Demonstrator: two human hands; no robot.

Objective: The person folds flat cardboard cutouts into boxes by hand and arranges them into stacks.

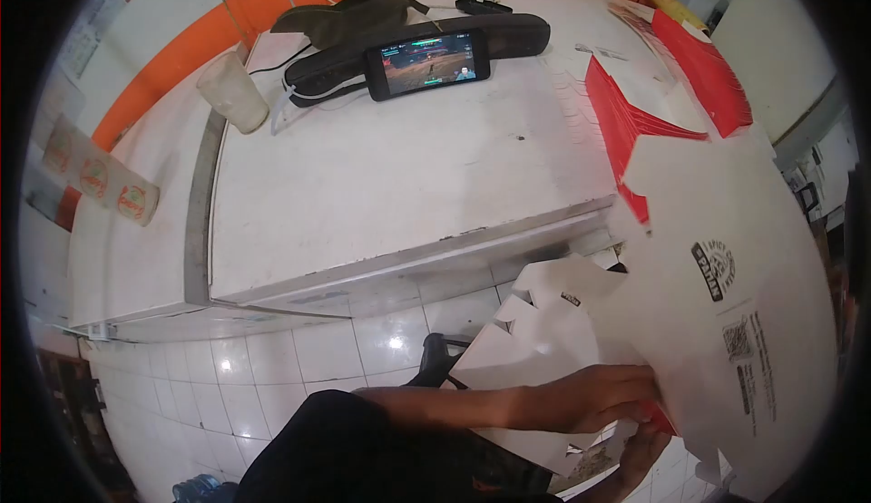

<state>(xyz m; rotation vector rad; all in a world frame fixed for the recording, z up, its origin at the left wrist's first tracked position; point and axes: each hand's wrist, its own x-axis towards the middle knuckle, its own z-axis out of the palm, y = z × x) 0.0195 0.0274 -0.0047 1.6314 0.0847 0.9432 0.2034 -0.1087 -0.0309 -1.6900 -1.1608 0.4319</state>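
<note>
1. Left hand: one, bare, fingers closed on a red flap at the near edge of the large carton sheet; fingertips partly hidden.
2. Right hand: one, bare, just below your left hand, fingers bent and gripping the lower end of the same red flap; fingertips partly hidden.
3. Large carton sheet: white, black-printed with a logo, a code square and small lettering; touching your hands, spreading up and to the right of them.
4. Notched carton piece: white, beside and behind your left hand, under your forearm, its edges cut.
5. Black sleeve: to the left of your hands, along your left arm.
6. Red-and-white cartons: well above your hands, at the right end of the white table.
7. Phone: screen lit with a game-like scene, well beyond your hands to the upper left, leaning against a long black object.
8. Dark cloth item: behind the long black object.
9. Cloudy cup: farther left, near the cable; printed cups, farther left still.
10. Tiled floor: left of your hands, below the table.
</note>
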